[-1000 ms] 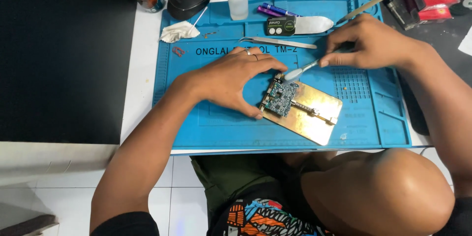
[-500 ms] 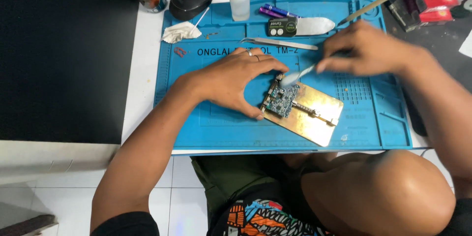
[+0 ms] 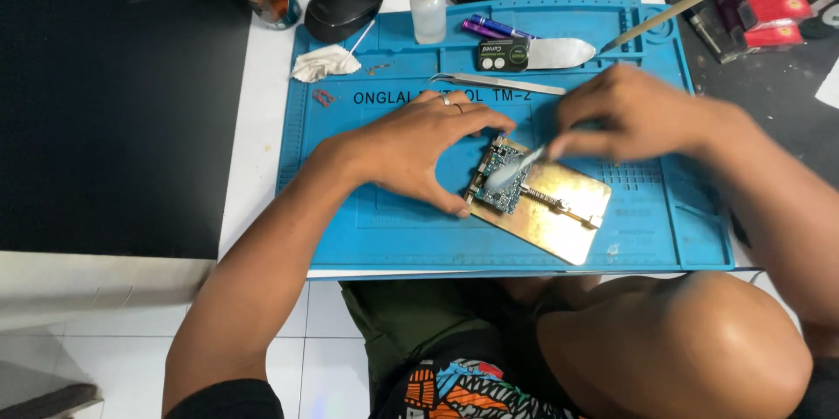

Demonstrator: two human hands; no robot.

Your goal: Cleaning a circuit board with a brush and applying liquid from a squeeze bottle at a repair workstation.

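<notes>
On the blue silicone work mat (image 3: 384,227), your left hand (image 3: 419,152) lies flat beside the small circuit board (image 3: 500,179), fingers spread and pressed down around the board's left edge, thumb at its lower corner; not closed on anything, just bracing. The board sits clamped at the left end of a brass-coloured metal holder plate (image 3: 568,214), which lies tilted across the mat's middle.

Your right hand (image 3: 634,113) is pinched shut on a thin pale-tipped tool (image 3: 516,170) (brush or spatula, too blurred to tell), its tip on or just over the board.

Risks, as a judgement: the blur suggests quick strokes, and a hard stroke could knock small parts off the board or slide the plate, since smooth metal on the mat is held only by your left hand. Your left fingertips are close to the tool's path; a slip could catch them.

Materials: mat is matte, rubbery, with moulded ridges and tray pockets along its top edge. Plate is flat, dull-gold, hard-edged. Board is dark, densely studded.

Beyond your hands: steel tweezers (image 3: 498,83), slim and shiny; a crumpled white tissue (image 3: 322,62) with a cotton swab (image 3: 360,36) just beside it; a clear squeeze bottle (image 3: 427,1); a glossy black computer mouse (image 3: 343,8).
</notes>
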